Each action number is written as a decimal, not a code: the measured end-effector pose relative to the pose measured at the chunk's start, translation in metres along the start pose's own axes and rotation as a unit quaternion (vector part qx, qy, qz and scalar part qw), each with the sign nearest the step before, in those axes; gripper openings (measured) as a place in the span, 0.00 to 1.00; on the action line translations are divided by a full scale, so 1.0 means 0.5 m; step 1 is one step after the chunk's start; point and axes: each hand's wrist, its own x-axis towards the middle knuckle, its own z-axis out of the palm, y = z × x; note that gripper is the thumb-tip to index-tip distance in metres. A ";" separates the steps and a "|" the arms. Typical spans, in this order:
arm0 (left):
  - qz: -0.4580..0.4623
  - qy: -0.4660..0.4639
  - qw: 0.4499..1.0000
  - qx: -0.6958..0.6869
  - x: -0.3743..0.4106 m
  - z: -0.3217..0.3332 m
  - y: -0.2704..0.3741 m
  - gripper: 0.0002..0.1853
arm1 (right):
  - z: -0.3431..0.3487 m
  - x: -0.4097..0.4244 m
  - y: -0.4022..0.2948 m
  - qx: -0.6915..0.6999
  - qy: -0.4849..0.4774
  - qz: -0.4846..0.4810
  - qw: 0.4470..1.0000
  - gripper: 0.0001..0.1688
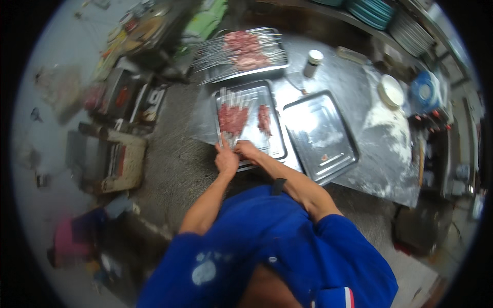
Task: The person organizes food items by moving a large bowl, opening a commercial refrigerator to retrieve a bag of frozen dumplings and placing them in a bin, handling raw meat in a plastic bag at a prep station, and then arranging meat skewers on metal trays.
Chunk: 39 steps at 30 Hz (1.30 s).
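A bundle of raw meat skewers [233, 118] lies fanned at the left side of a steel tray [278, 125]. At the bundle's near end, over the tray's front left corner, my left hand [227, 158] is closed on the skewers. My right hand [247, 149] sits close beside it with curled fingers, also at the skewer ends; blur hides its exact grip. A smaller group of meat skewers [264, 120] lies apart in the right half of the same tray. Behind it, another steel tray [265, 70] carries a heap of skewered meat [244, 46], its metal sticks jutting out leftward.
To the right is a steel tray [316, 131] with a small scrap in it. Beyond stand a white-lidded jar [313, 63] and a white bowl [391, 91] near spilled white powder [396, 127]. Stacked plates [371, 13] fill a shelf. A person in pink [69, 238] is at lower left.
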 end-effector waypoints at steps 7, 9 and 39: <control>-0.049 -0.010 0.999 0.007 -0.011 -0.022 0.037 0.49 | -0.019 -0.110 -0.046 -0.271 0.144 -0.153 0.940 0.23; -0.043 -0.011 0.999 0.012 -0.009 -0.024 0.055 0.49 | -0.067 -0.200 -0.062 -0.233 0.171 -0.205 0.935 0.24; -0.096 0.030 0.946 -0.307 -0.022 -0.044 -0.104 0.39 | -0.347 -0.657 0.063 0.268 0.542 -0.140 0.784 0.15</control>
